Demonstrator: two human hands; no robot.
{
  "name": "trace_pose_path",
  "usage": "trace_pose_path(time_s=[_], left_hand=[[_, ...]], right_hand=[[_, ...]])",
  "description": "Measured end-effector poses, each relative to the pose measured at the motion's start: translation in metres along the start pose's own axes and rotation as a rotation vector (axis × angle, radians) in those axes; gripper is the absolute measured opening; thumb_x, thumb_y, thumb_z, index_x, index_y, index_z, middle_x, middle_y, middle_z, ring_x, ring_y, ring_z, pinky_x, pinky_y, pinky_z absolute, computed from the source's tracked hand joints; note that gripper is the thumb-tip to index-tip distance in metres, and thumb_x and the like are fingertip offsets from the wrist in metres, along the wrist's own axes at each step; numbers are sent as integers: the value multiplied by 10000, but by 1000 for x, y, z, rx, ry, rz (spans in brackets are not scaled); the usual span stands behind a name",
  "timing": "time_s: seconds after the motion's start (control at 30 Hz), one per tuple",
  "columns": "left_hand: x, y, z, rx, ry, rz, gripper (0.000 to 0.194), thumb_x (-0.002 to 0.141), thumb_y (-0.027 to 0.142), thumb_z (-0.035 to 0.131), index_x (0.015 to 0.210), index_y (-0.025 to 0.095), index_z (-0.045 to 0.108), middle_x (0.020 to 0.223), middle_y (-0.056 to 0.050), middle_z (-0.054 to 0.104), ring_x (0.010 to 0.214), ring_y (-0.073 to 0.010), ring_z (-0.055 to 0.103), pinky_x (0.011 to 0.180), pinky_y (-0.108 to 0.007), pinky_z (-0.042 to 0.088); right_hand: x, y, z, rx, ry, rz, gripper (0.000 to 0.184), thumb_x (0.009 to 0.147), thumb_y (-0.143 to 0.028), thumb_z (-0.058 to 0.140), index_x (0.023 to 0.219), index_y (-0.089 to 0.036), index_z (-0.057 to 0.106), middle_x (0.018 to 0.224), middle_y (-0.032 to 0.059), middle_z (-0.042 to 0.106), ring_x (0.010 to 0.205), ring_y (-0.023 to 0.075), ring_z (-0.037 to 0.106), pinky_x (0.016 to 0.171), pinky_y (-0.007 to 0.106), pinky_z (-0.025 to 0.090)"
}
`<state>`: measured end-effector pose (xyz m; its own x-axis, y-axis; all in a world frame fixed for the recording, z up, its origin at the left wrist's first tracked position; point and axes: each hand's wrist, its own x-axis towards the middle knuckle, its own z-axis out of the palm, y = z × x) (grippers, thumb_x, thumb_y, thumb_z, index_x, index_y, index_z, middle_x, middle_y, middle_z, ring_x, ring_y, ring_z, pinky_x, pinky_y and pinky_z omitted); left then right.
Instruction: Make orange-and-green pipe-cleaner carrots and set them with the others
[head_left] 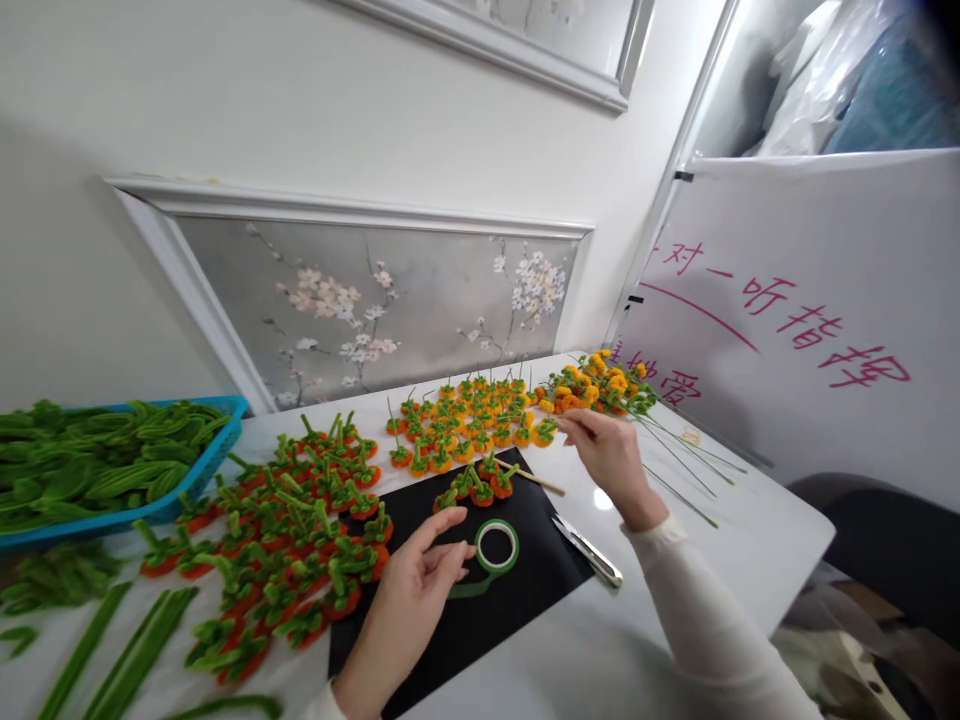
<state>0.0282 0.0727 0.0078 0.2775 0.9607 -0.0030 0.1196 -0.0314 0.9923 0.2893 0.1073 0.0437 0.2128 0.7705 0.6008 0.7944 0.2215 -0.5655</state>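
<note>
My right hand (606,450) reaches over the far side of the table, thumb and fingertips pinched at a small yellow-orange fuzzy persimmon (544,434) with a green top. My left hand (416,580) hovers above the black mat (420,660), its fingers loosely curved and apart, with nothing visible in it. Just beside its fingertips lies a roll of green tape (512,566). A few red-orange fuzzy persimmons (481,490) with green tops sit at the mat's back edge. Behind them stand rows of yellow-orange persimmons (465,420), several with thin wire stems.
Many red-orange persimmons (292,560) cover the table's left side. A blue basket (202,470) holds green fuzzy leaves. Scissors (589,552) and a thin wooden stick (534,478) lie right of the mat. Long-stemmed yellow-orange bunches (600,385) rest at the back right. Green strips (139,650) lie front left.
</note>
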Motion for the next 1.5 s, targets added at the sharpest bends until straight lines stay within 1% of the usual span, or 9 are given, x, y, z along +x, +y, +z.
trace_pose_path(time_s=[0.2,0.5,0.77,0.9,1.0,1.1,1.2,1.33,1.5], left_hand=[[3,-10,-2,66,68,17,319,777,371,591,1011,162,650,1033,-99,696,826,-226,693,727,-341,580],[-2,-32,-2,151,55,51,249,817,319,570,998,187,680,989,-81,720,895,-215,671,800,-311,539],[-6,-33,-2,241,70,80,235,834,283,534,994,194,680,959,-80,723,841,-212,677,782,-328,549],[-2,-35,-4,233,70,80,237,829,289,540,996,192,676,982,-86,725,875,-220,682,804,-337,548],[4,-36,-6,243,63,89,235,811,305,560,985,200,679,990,-78,728,894,-223,683,815,-335,545],[9,-35,-7,248,59,98,235,800,322,573,972,202,681,979,-74,732,889,-227,688,799,-334,552],[11,-35,-8,254,55,108,236,790,330,585,964,204,684,979,-73,732,894,-231,690,798,-331,553],[11,-37,-9,275,64,109,236,786,338,586,959,213,686,984,-69,732,909,-236,685,803,-328,550],[12,-39,-10,333,59,125,245,805,346,568,975,213,684,998,-77,728,921,-239,678,797,-321,546]], right_hand=[[28,50,34,-196,-121,50,245,848,-303,513,759,-190,711,642,45,692,601,173,644,576,217,420],[31,67,72,-225,-153,39,304,845,-349,473,849,-181,726,771,82,723,688,206,653,641,253,434],[22,82,76,-169,-189,40,313,836,-346,476,979,-181,700,799,83,723,711,233,667,660,299,473],[25,81,62,-123,-198,60,434,837,-322,505,1249,-194,553,811,53,725,675,201,676,674,287,496],[28,83,45,-113,-173,105,438,865,-242,440,1295,-188,500,805,42,724,638,167,678,682,268,510],[26,90,32,-144,-159,160,407,868,-151,352,1211,-151,569,801,59,722,611,151,676,626,247,515],[21,95,30,-186,-196,157,294,818,-133,455,1000,-145,684,823,73,723,673,173,685,662,258,515],[18,90,44,-247,-230,102,233,763,-126,567,942,-157,712,969,95,712,876,208,670,812,283,482],[34,82,60,-327,-216,89,239,831,-166,501,939,-141,713,872,92,707,850,213,653,776,281,472]])
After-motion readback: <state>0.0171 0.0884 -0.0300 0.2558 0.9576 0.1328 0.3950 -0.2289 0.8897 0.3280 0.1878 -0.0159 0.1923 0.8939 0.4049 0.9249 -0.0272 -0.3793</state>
